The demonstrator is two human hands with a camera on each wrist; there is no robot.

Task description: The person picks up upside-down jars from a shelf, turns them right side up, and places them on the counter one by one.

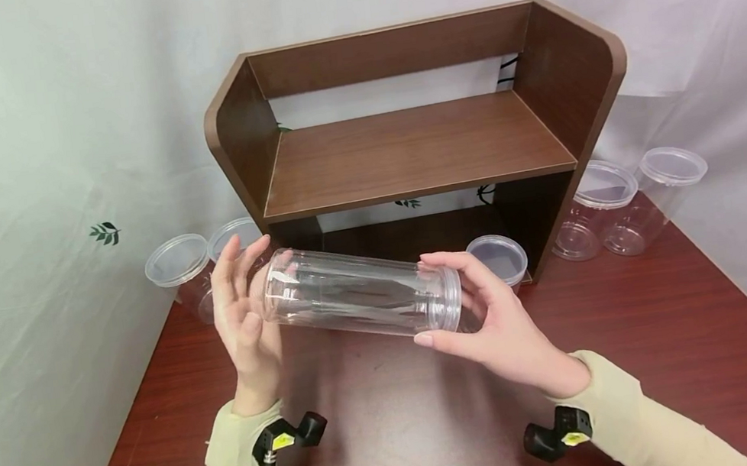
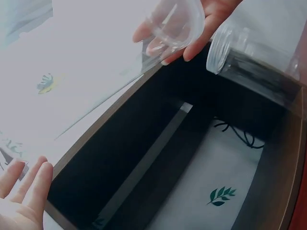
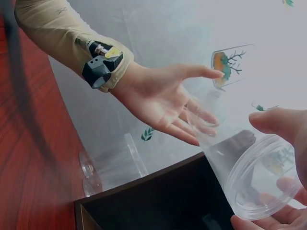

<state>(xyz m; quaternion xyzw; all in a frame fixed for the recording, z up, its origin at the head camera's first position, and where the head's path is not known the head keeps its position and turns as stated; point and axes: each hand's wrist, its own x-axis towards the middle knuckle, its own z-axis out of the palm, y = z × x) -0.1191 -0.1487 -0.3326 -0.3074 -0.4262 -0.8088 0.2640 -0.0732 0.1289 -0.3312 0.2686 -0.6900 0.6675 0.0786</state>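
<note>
Jar held level between both hands, in front of the shelf.

The jar (image 1: pixel 360 293) lies sideways above the surface (image 1: pixel 671 353), its base against the left hand (image 1: pixel 243 317), its lidded end in the right hand (image 1: pixel 494 319). The shelf (image 1: pixel 416 151) stands behind it at the back of the surface. Two tubs (image 1: pixel 204 264) sit left of the shelf, two more (image 1: pixel 626 204) right of it, and one (image 1: pixel 499 258) under it, just behind the right hand.
</note>
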